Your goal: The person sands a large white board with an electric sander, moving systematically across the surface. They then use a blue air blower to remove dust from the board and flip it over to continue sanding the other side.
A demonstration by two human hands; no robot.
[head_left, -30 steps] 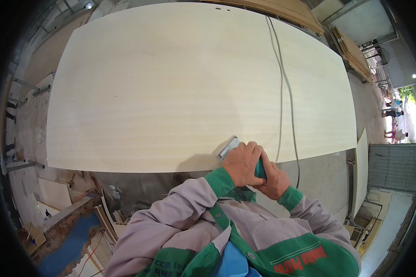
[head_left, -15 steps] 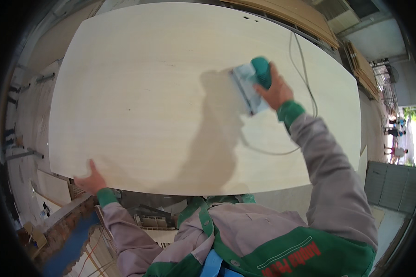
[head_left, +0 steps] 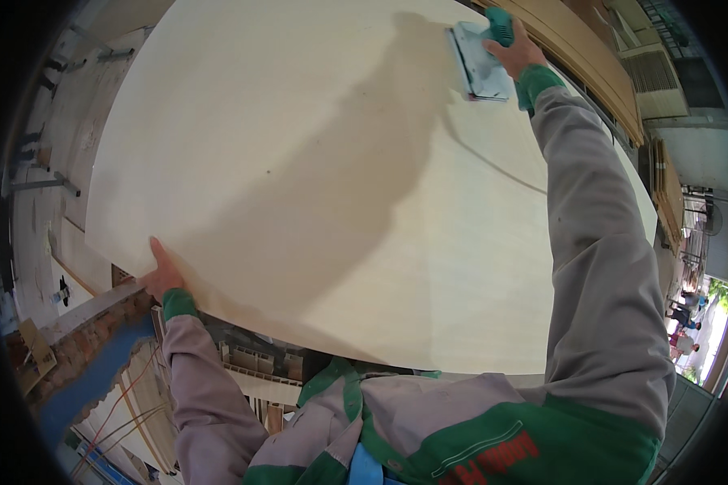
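A large pale wooden board (head_left: 477, 267) spreads out flat before me. Toward its far right side, my right hand (head_left: 522, 55) is closed around the teal grip of a sheet sander (head_left: 482, 65). The sander's flat rectangular base lies on the board's face. At the near left edge, my left hand (head_left: 162, 275) grips the board, its thumb stretched over the top; its other fingers are mostly hidden at the edge. A thin cord (head_left: 493, 164) runs from the sander's side and passes behind my right sleeve.
Brown stacked sheets (head_left: 592, 61) lie beyond the far right edge. Near my left forearm are a rough-edged plank with a blue strip (head_left: 97, 404) and loose wires. Metal legs (head_left: 48, 184) stand on the floor at left. Several people (head_left: 686, 319) are far off at right.
My right hand has pushed the sander away from me and slightly right, toward the far edge. My left hand stays at the near left edge. The whole view has turned and shifted.
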